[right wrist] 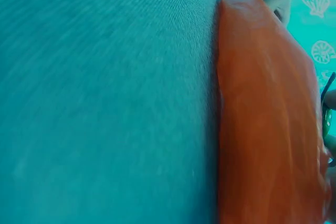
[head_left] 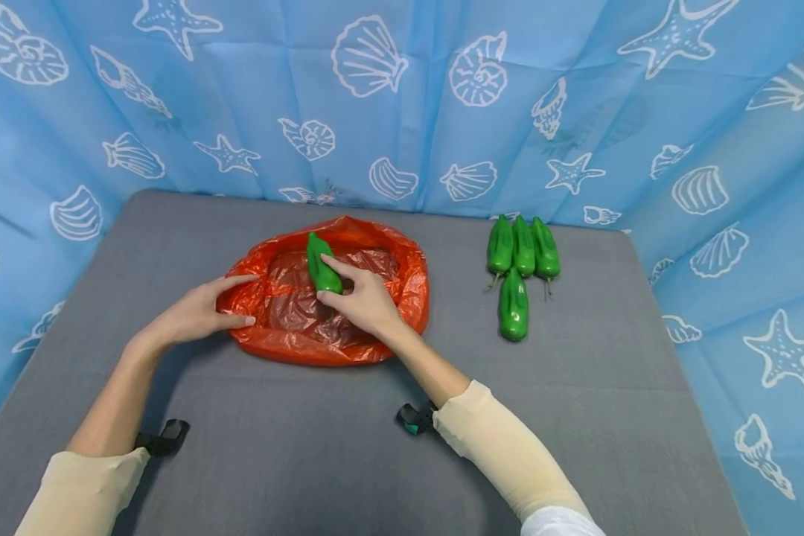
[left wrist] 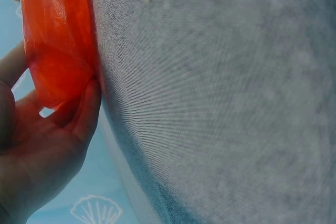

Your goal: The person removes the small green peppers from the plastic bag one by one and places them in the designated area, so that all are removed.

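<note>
An orange-red plastic bag [head_left: 412, 298] lies spread wide on the table, its rim rolled outward into a soft wall. Over its opening, my right hand [head_left: 364, 298] pinches a glossy green pepper [head_left: 323, 266] between thumb and fingers, with the pepper nearly upright. My left hand [head_left: 194, 311] holds the bag's left end, thumb on the near side and fingers on the far side. From the left wrist, the fingers [left wrist: 88, 111] press the bag's red side [left wrist: 60, 35] close to the tabletop. The right wrist view shows mostly the bag's outer wall [right wrist: 268, 114], with the pepper barely visible at the right edge.
Several more green peppers [head_left: 523, 249] lie at the back right, side by side, with one pepper [head_left: 513, 307] in front of them. Grey cloth covers the table [head_left: 295, 454]. A blue curtain [head_left: 429, 97] with white shell prints hangs behind and beside it.
</note>
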Available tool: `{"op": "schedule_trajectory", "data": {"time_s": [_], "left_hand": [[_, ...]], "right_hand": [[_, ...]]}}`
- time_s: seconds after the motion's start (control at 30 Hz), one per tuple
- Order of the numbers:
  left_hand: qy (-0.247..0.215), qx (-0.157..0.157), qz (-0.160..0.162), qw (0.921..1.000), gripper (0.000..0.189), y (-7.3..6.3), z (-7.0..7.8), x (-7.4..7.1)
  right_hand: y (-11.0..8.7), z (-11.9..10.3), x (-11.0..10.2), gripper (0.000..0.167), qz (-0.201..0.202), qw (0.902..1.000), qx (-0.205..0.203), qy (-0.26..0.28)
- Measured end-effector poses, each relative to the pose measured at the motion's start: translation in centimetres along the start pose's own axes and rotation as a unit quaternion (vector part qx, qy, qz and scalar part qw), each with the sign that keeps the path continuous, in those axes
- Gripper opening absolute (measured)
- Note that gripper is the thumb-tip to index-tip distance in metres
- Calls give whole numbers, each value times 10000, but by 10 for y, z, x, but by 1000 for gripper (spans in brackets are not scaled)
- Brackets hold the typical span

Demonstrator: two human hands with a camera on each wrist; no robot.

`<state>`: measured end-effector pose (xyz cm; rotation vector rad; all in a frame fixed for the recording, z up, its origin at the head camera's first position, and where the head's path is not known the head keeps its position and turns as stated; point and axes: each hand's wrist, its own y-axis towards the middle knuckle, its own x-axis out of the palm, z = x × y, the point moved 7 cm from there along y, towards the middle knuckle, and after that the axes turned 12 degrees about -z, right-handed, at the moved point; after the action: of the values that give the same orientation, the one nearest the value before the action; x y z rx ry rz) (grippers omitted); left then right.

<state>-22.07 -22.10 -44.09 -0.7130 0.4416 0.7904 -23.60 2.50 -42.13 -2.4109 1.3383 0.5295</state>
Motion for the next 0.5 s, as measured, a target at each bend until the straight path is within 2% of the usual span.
{"op": "schedule_trajectory", "data": {"time_s": [0.17, 0.5], "left_hand": [[-45, -37, -9, 10000, 79, -1, -3, 0], [-18, -107, -60, 9999, 81, 0, -1, 1]], "right_hand": [[-10, 0, -10, 61, 119, 9997, -171, 83], [-32, 3, -31, 61, 285, 9989, -223, 283]]}}
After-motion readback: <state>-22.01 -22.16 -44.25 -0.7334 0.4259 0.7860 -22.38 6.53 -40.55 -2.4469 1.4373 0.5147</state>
